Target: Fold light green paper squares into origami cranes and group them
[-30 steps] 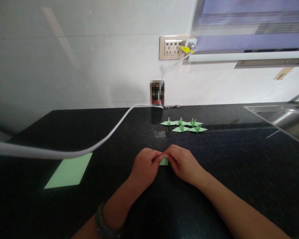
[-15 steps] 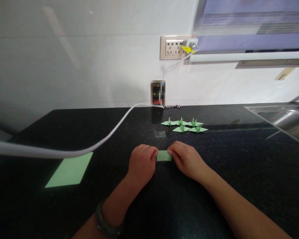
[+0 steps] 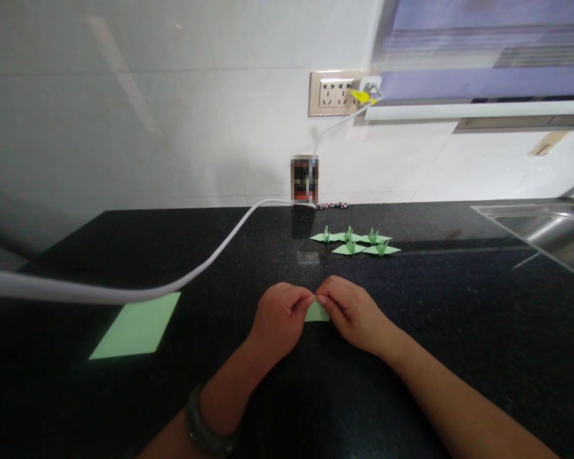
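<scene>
Between my two hands is a small piece of light green paper [image 3: 317,312], partly covered by my fingers. My left hand [image 3: 282,319] pinches it at the far edge, thumb and fingers pressed together. Its fingertips almost meet those of my right hand [image 3: 351,309], which pinches the same edge from the other side. The paper's lower part shows below the fingertips; how it is folded I cannot make out. Just beyond my hands stand several green paper cranes [image 3: 351,247] in two rows, wings spread. A flat sheet of green paper [image 3: 136,328] lies to the left.
A white cable [image 3: 220,245] crosses the left side, passing above the green sheet's far edge, and runs to a wall socket [image 3: 333,94]. By the wall lie a blurred-out upright object [image 3: 305,178] and a beaded string [image 3: 332,205]. A steel sink [image 3: 555,239] is at right.
My hands have come closer together, fingertips meeting at the paper's far edge. Before, they held its two ends apart with a rectangle visible between them.
</scene>
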`<control>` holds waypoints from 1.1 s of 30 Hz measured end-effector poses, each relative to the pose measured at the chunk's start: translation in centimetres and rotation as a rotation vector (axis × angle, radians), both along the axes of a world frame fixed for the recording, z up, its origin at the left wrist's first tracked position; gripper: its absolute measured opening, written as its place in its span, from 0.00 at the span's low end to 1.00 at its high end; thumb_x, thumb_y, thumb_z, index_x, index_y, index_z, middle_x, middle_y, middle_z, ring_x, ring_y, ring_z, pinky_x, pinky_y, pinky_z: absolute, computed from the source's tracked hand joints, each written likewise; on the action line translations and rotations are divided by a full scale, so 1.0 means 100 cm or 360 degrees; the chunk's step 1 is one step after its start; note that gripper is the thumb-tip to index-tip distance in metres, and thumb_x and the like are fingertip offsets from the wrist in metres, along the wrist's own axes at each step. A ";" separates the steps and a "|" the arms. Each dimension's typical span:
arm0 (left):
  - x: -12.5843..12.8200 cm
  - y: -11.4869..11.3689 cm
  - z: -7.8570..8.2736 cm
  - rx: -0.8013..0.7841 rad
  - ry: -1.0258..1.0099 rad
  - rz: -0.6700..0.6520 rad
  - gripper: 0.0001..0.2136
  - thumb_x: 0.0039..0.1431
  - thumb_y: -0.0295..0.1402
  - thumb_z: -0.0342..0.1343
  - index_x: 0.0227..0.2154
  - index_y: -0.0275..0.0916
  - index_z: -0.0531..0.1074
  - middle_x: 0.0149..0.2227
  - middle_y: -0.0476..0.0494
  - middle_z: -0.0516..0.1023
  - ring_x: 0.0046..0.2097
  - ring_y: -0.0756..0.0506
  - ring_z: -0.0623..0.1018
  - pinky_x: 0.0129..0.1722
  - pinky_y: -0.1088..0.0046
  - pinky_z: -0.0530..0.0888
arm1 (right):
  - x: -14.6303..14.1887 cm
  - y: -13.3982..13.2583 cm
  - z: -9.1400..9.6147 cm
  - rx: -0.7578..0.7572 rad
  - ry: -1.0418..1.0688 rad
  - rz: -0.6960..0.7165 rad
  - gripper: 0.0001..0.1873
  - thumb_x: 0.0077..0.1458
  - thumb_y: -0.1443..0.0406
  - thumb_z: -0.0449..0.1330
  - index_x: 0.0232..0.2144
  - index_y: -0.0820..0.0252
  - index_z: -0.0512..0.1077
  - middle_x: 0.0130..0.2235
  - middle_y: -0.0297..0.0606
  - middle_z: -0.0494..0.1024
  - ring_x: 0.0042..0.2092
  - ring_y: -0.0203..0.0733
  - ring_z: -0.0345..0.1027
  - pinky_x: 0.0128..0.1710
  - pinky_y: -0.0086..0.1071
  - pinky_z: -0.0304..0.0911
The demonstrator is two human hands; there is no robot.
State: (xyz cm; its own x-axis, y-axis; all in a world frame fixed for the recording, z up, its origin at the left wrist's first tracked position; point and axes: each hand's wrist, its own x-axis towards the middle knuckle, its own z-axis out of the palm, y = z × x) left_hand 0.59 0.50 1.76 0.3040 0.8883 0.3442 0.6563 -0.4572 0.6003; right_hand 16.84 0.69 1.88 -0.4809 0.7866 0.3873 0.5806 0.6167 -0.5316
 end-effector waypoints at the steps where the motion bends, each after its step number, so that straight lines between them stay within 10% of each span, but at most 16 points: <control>1: 0.000 -0.001 0.000 -0.0010 -0.0043 0.0008 0.10 0.54 0.32 0.46 0.25 0.39 0.72 0.26 0.47 0.73 0.31 0.49 0.71 0.33 0.73 0.65 | 0.000 0.000 0.000 0.0007 0.0002 -0.0005 0.09 0.56 0.67 0.46 0.28 0.61 0.65 0.29 0.38 0.67 0.33 0.37 0.60 0.34 0.31 0.57; 10: -0.002 0.000 0.002 -0.0169 -0.0349 0.0297 0.10 0.53 0.35 0.48 0.25 0.38 0.72 0.25 0.48 0.74 0.29 0.50 0.72 0.30 0.76 0.65 | 0.006 0.003 -0.002 -0.0068 0.0259 -0.0286 0.09 0.55 0.65 0.47 0.26 0.60 0.65 0.27 0.36 0.66 0.30 0.36 0.60 0.31 0.30 0.56; 18: 0.002 -0.002 0.003 -0.0344 -0.0568 0.0205 0.10 0.52 0.36 0.49 0.26 0.37 0.72 0.25 0.49 0.74 0.28 0.51 0.71 0.28 0.77 0.65 | -0.006 0.002 -0.014 -0.0724 0.0649 -0.0155 0.13 0.54 0.58 0.49 0.26 0.62 0.65 0.23 0.33 0.67 0.26 0.33 0.61 0.26 0.26 0.57; 33: 0.003 -0.003 -0.002 -0.0279 -0.0376 0.0192 0.10 0.53 0.36 0.47 0.23 0.37 0.69 0.23 0.50 0.70 0.27 0.51 0.69 0.27 0.77 0.63 | -0.007 0.000 -0.011 -0.0488 0.0430 -0.0090 0.12 0.54 0.63 0.49 0.25 0.62 0.68 0.23 0.32 0.68 0.25 0.32 0.60 0.25 0.25 0.55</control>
